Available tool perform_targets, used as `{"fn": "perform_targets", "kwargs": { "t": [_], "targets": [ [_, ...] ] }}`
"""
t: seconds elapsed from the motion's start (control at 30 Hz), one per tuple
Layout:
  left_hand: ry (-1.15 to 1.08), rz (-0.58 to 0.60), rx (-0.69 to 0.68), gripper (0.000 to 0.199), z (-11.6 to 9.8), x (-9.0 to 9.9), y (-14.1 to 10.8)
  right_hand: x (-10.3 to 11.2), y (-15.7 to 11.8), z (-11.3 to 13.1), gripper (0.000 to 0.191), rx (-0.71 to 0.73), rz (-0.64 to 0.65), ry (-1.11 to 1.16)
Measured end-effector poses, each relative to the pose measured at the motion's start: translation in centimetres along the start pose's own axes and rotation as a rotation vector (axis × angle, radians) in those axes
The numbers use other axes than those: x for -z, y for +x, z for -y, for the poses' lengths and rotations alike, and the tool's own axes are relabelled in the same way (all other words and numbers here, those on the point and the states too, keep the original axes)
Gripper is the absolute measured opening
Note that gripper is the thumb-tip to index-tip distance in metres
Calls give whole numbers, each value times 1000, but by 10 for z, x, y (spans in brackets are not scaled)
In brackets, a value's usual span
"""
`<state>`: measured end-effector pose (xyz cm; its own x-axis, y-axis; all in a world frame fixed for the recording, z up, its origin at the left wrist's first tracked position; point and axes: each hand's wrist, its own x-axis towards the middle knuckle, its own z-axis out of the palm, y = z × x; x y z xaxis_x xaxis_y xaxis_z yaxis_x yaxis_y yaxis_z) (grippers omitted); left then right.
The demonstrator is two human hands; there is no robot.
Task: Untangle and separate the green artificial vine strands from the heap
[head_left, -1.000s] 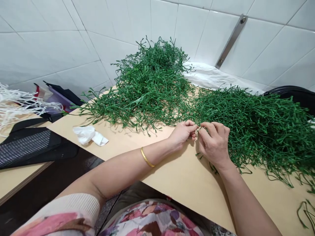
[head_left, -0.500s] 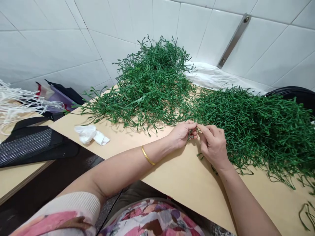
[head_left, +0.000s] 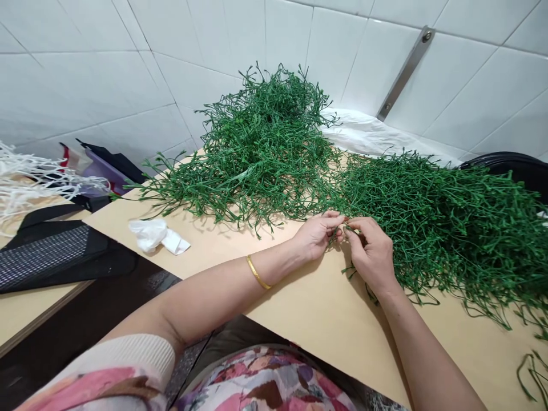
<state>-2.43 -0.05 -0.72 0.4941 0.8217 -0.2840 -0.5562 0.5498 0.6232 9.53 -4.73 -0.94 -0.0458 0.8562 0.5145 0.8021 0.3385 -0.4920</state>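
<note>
My left hand point(head_left: 317, 235), a gold bangle on its wrist, is closed with thumb and fingers pinching a thin green artificial stem point(head_left: 335, 235). Meeting it fingertip to fingertip, my right hand point(head_left: 373, 254) pinches the same stem or one joined to it; the fingers partly hide which. Just beyond both hands lies a loose heap of green artificial stems point(head_left: 265, 148) with small forked tips. A second, denser heap of green stems point(head_left: 449, 222) spreads beside and behind my right hand.
The pale wooden table point(head_left: 295, 308) meets a white tiled wall. Crumpled white tissue point(head_left: 158, 235) lies at its left. Several white strands point(head_left: 38, 177) and a black mesh item point(head_left: 47, 257) occupy another surface further left. A few loose stems point(head_left: 533, 374) lie at lower right.
My right thumb and index finger have shifted slightly at the pinch, the thumb now bent lower against the stem. My left hand has barely moved, and the heaps look the same.
</note>
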Motion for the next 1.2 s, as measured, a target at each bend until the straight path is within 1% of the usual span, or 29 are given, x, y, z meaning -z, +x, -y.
{"fn": "perform_targets", "kwargs": {
  "t": [0.1, 0.2, 0.27, 0.43, 0.53, 0.6, 0.67, 0.77, 0.83, 0.9, 1.0, 1.07, 1.1, 1.13, 1.17, 1.2],
  "targets": [
    [5, -24, -7, 13, 1, 1, 1, -1, 0, 2, 11, -90, 46, 68],
    [10, -25, -19, 15, 3, 0, 1, -1, 0, 4, 14, -101, 64, 88],
    [7, -4, -22, 15, 3, -1, 0, -1, 0, 5, 17, -68, 65, 50],
    [-39, 31, -18, 15, -1, -5, -3, -2, 0, 7, 23, 47, 38, -136],
    [-79, 14, 16, 22, -4, -8, -5, 0, 1, 6, 27, 141, 98, -176],
    [-87, -14, 32, 25, -4, -9, -6, 4, 3, 5, 28, 194, 152, -120],
    [-92, -25, 35, 26, -4, -10, -7, 9, 4, 2, 28, 208, 190, -19],
    [-117, -2, 37, 28, -1, -9, -8, 16, 6, -4, 27, 186, 240, 123],
    [-130, 17, 50, 28, 2, -9, -8, 19, 6, -9, 25, 172, 264, 176],
    [-139, 10, 67, 28, 3, -9, -7, 22, 6, -11, 24, 163, 286, 203],
    [-159, -48, 126, 27, -4, -10, -5, 21, 4, -1, 28, 174, 337, 242],
    [-201, -120, 128, 26, -13, -10, -2, 19, 2, 11, 32, 228, 409, 268],
    [-222, -143, 105, 26, -17, -10, -1, 18, 1, 17, 35, 292, 448, 258],
    [-228, -148, 69, 25, -20, -9, 0, 18, 0, 21, 35, 352, 448, 223],
    [-200, -129, 42, 23, -21, -8, 1, 18, 0, 23, 35, 382, 413, 179],
    [-150, -106, 21, 21, -21, -7, 2, 19, -1, 22, 35, 354, 321, 140]
  ]
}}
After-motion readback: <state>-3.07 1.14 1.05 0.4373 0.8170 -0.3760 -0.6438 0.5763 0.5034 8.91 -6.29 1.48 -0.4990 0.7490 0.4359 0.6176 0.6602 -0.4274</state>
